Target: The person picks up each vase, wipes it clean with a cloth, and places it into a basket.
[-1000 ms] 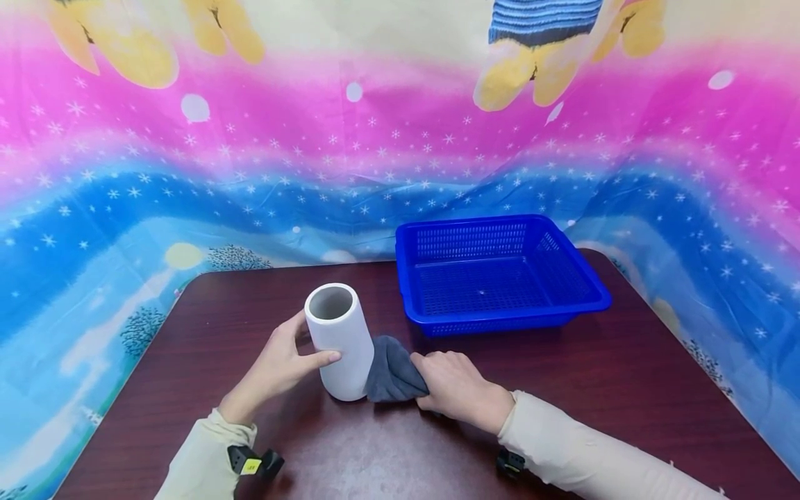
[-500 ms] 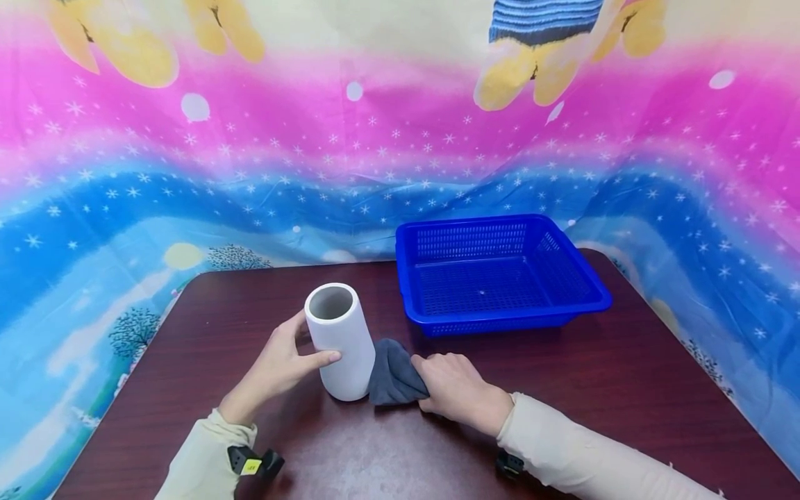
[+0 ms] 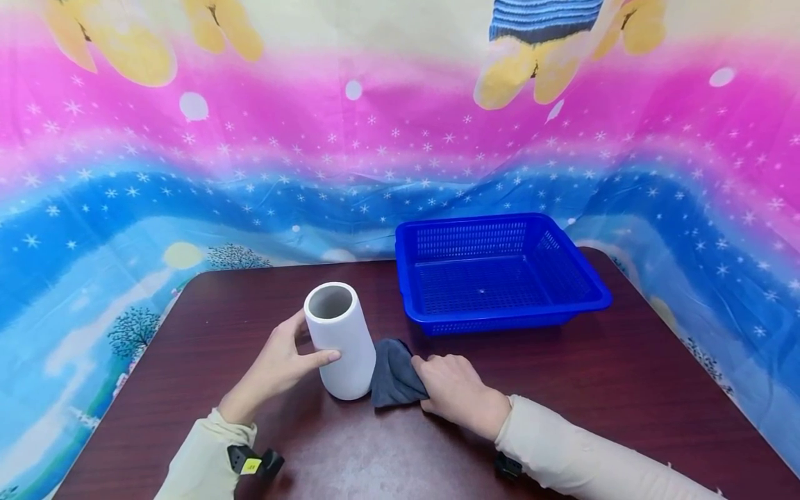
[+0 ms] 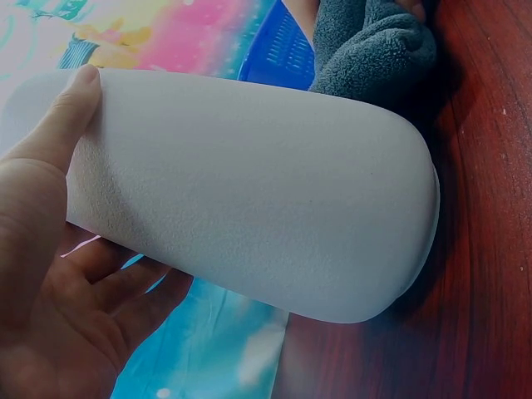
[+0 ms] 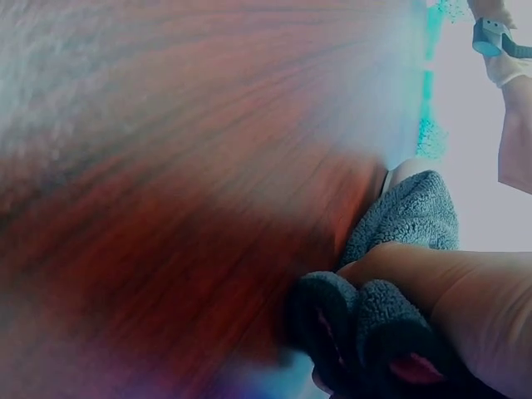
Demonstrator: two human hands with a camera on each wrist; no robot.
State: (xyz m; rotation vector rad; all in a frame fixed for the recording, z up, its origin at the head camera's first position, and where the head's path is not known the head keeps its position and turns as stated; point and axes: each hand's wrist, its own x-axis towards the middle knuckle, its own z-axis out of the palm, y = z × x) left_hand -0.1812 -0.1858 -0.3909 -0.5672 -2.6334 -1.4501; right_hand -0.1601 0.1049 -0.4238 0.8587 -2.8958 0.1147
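A tall white vase (image 3: 346,357) with a round open mouth stands on the table, its base towards the near side. My left hand (image 3: 282,361) holds its upper part, thumb across the front and fingers round the far side. That grip shows in the left wrist view, where the vase (image 4: 249,183) fills the middle. Bunched in my right hand (image 3: 459,392) is a dark grey towel (image 3: 395,375), lying against or very near the vase's lower right side. In the right wrist view, fuzzy folds of the towel (image 5: 411,216) stick out on both sides of the hand.
An empty-looking blue plastic basket (image 3: 494,285) with mesh walls sits at the back right of the dark red-brown wooden table (image 3: 237,312). Behind hangs a colourful printed cloth backdrop (image 3: 337,139). Wrist cameras (image 3: 253,460) are strapped over both pale sleeves.
The towel and my right hand have shifted slightly right and towards me along the vase's side. My left hand and the vase have stayed put.
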